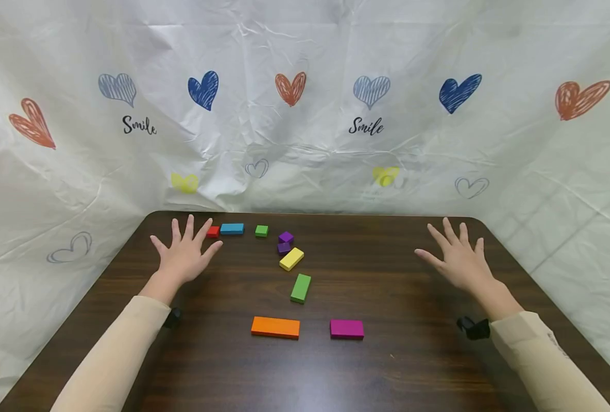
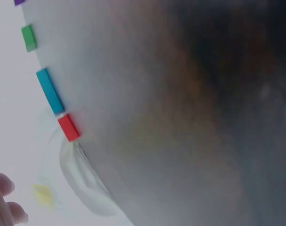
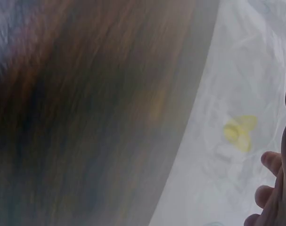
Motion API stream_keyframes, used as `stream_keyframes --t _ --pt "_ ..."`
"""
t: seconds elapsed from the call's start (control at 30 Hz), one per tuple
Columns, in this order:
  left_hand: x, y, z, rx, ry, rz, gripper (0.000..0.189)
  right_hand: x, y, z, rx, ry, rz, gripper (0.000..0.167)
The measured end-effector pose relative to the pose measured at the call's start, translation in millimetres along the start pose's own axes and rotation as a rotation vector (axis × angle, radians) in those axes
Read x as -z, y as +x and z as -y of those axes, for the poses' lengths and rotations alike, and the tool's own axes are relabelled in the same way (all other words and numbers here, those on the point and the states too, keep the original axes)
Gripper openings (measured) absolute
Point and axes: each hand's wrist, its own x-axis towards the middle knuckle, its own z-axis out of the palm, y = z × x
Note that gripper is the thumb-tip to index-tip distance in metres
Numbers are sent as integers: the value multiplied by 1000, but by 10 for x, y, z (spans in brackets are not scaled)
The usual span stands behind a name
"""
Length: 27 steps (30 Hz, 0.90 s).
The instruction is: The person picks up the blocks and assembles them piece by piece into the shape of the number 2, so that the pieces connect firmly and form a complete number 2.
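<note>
My left hand (image 1: pixel 183 258) is spread above the table's left side, fingers straight, holding nothing. Nearest to it are a red block (image 1: pixel 213 232) and a blue block (image 1: pixel 232 229), close together near the back edge. My right hand (image 1: pixel 461 262) is likewise spread over the right side, with no block near it. Between the hands lie a small green block (image 1: pixel 261 230), two purple blocks (image 1: pixel 286 237) touching or nearly so, a yellow block (image 1: pixel 292 259) set at an angle and a longer green block (image 1: pixel 301 288). Closer to me are an orange block (image 1: pixel 276 327) and a magenta block (image 1: pixel 347 329).
The dark wooden table (image 1: pixel 387 366) has rounded back corners. A white curtain (image 1: pixel 315 46) printed with hearts and "Smile" hangs behind and along both sides. Dark bands (image 1: pixel 473 328) sit at both wrists.
</note>
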Motion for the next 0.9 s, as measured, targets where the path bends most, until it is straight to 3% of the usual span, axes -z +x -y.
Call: stream_keyframes --t 0.57,0.9 --pt "-88 -138 -251 -139 -51 -23 75 -40 -215 298 171 88 -63 79" --pt "-67 -247 -513 -303 -132 -71 67 -53 -321 527 265 145 -79 74"
